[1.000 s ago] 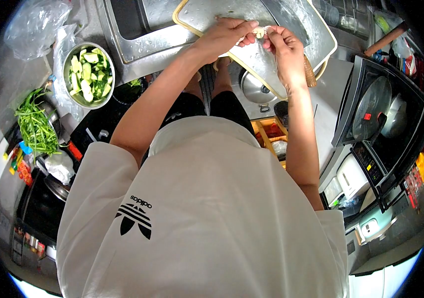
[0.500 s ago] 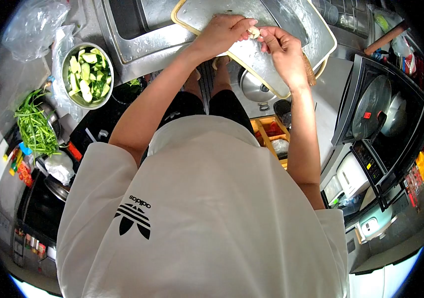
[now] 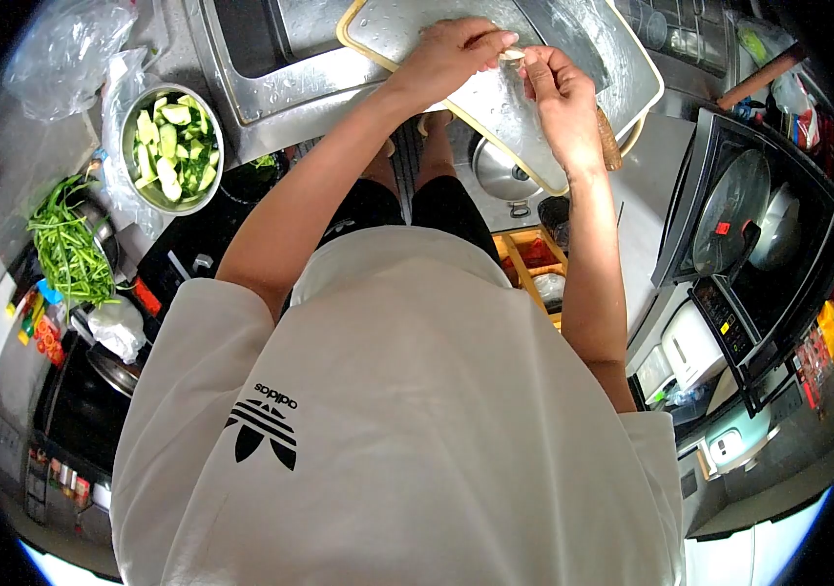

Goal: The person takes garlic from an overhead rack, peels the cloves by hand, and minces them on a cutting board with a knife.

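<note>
A small pale garlic clove (image 3: pixel 512 56) is pinched between the fingertips of both hands, over a metal cutting board (image 3: pixel 485 115) with a yellow rim. My left hand (image 3: pixel 456 59) comes in from the left, thumb and fingers closed on one end of the clove. From the right, my right hand (image 3: pixel 563 86) grips the other end. Under and beyond my right hand lies a cleaver (image 3: pixel 573 37) with a wide blade. Its brown wooden handle (image 3: pixel 608 142) shows to the right of my wrist. Water drops dot the board.
Left of the board is a metal sink (image 3: pixel 310 83). A metal bowl of cut cucumber (image 3: pixel 173 146) and a heap of green vegetable strips (image 3: pixel 70 244) stand further left, near plastic bags (image 3: pixel 70 54). At right are an oven-like appliance (image 3: pixel 759 234) and a lidded pot (image 3: pixel 503 171).
Both hands have shifted slightly, and the clove between them has moved a little up and right and turned. The cleaver and board stay put.
</note>
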Available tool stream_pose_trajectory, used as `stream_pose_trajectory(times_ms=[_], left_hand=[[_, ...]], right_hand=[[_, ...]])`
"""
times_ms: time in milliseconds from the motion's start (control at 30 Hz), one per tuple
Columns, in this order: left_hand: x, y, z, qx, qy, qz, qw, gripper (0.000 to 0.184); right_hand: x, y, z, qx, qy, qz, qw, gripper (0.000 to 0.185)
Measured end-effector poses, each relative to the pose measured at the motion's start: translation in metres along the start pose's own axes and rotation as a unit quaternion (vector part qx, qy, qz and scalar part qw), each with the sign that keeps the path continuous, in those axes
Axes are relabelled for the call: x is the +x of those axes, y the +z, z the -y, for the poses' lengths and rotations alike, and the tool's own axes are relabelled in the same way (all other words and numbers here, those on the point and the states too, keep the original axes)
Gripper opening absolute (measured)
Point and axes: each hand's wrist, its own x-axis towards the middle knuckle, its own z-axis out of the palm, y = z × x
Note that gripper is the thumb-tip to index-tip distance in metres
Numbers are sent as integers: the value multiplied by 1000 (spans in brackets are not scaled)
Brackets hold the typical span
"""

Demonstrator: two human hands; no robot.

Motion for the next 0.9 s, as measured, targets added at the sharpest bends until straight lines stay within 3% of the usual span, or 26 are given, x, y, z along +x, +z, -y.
stream_pose_trajectory(times_ms=[67,100,167,233,600,700,767,900], left_hand=[[4,-2,4,12,19,-23,999,34],[5,-5,0,6,-10,-4,1000,23],[4,-5,-7,0,-40,16,999,19],[-6,0,-15,146,122,-70,979,30],[0,6,4,136,100,-36,985,34],[0,5,1,152,46,-23,987,34],[3,3,12,132,69,-68,986,35],[4,-1,14,126,39,-56,990,34]], right_hand=[[1,-2,-3,-45,16,-18,999,25],[1,-3,-5,-45,16,-18,999,25],[2,-4,-8,-91,0,-50,995,24],[2,-5,-4,-99,2,-49,994,24],[4,-13,-12,-79,18,-14,997,24],[4,-16,-11,-64,31,-6,997,25],[3,-20,-9,-21,61,-19,998,24],[6,-29,-17,39,64,-28,997,24]])
